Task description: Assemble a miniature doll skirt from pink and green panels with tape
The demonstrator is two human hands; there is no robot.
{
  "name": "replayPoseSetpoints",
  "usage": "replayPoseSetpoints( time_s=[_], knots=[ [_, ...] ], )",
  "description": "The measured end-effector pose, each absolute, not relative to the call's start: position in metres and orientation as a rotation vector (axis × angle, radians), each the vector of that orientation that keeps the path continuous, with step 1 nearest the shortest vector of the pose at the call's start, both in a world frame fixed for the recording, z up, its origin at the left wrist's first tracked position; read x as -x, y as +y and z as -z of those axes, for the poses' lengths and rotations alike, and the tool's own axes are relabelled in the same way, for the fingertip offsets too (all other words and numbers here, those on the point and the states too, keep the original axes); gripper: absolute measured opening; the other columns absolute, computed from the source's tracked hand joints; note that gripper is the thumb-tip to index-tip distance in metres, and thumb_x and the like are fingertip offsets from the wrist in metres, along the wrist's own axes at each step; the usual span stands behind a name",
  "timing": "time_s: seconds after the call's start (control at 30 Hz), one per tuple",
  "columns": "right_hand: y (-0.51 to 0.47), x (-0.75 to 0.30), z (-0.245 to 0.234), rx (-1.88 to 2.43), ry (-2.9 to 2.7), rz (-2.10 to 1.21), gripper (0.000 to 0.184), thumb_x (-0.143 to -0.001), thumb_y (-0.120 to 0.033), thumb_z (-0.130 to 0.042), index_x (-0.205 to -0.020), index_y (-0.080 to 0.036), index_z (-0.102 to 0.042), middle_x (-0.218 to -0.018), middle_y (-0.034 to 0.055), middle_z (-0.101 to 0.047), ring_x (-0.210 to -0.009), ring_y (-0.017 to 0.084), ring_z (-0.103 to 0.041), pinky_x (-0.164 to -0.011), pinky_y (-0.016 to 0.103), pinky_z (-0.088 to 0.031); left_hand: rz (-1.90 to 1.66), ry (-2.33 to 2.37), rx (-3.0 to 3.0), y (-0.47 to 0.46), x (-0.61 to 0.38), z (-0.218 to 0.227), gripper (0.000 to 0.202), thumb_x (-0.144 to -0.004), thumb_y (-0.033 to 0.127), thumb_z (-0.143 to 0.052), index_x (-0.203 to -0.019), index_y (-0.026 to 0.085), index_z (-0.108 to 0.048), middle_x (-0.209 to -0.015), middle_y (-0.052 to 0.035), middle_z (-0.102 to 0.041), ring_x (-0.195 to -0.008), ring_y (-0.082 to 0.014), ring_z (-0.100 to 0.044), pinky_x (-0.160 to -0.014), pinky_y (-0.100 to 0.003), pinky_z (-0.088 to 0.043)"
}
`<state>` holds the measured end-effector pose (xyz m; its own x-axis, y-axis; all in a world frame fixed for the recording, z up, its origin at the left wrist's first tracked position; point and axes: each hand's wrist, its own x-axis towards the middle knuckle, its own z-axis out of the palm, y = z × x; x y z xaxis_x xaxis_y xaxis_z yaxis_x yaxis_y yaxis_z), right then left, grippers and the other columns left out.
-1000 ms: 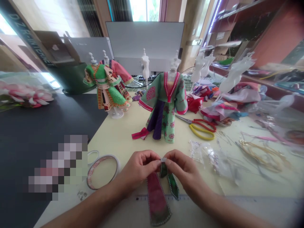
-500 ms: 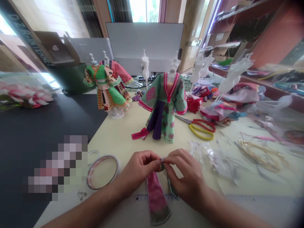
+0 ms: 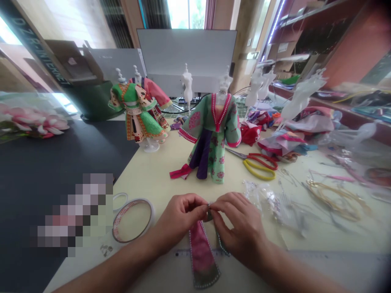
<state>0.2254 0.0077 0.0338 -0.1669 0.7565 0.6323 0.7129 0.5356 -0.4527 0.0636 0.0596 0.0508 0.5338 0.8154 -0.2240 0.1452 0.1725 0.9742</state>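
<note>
1. Hands: forearms come in from the bottom edge, both hands meet at centre. Fingers curled, narrow pinch, no wide spread. (image 3: 179,219) is the **left hand**; (image 3: 241,228) is the **right hand**. Both hold a **small silvery piece** (image 3: 209,206) between thumbs and fingertips; it is mostly hidden, exact type unclear.
2. Work item: **pink-and-green fabric panel** (image 3: 201,254) with beaded edge hangs at 6 o'clock from the pinch, its lower end on the **ruler** (image 3: 195,253). **Green beaded strip** (image 3: 222,245) sits at 5 o'clock, partly under the right hand.
3. Table: **cream work surface** (image 3: 146,183). **Tape roll** (image 3: 132,221) at 9 o'clock, near the left hand. **Plastic bag** (image 3: 275,207) at 3 o'clock, just beside the right hand. **Yellow-and-red scissors** (image 3: 259,167) at 1 o'clock. **Gold cord** (image 3: 336,201) further out at 3.
4. Room: **green doll dress** (image 3: 210,138) on a stand at 12; **patterned doll dress** (image 3: 137,110) at 11. **Whiteboard** (image 3: 186,53) behind them, **window** (image 3: 186,12) above it.
</note>
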Motion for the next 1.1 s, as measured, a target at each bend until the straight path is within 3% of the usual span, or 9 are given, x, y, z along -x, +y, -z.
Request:
replayPoseSetpoints(
  time_s=[0.67, 1.1],
  knots=[
    [0.0072, -0.2228, -0.0348, 1.276, -1.84, -0.112, 0.017, -0.082, -0.008, -0.049, -0.07, -0.019, -0.053, -0.068, 0.0023, -0.054, -0.065, 0.015, -0.048, -0.061, 0.031, -0.038, -0.706, 1.07, -1.879, 0.0505, -0.0666, -0.056, 0.012, -0.08, 0.022, -0.059, -0.073, 0.017, -0.066, -0.071, -0.0007, -0.067, -0.067, -0.0144, -0.059, -0.065, -0.023, -0.045],
    [0.0107, -0.2204, -0.035, 1.39, -1.627, -0.48, 0.013, -0.069, -0.01, -0.049, -0.061, -0.02, -0.045, -0.059, -0.0017, -0.05, -0.056, 0.012, -0.048, -0.053, 0.026, -0.037, -0.632, 0.989, -1.714, 0.0536, -0.0671, -0.0546, 0.013, -0.081, 0.022, -0.057, -0.074, 0.016, -0.066, -0.07, -0.0012, -0.068, -0.067, -0.0145, -0.062, -0.064, -0.022, -0.047]
  ],
)
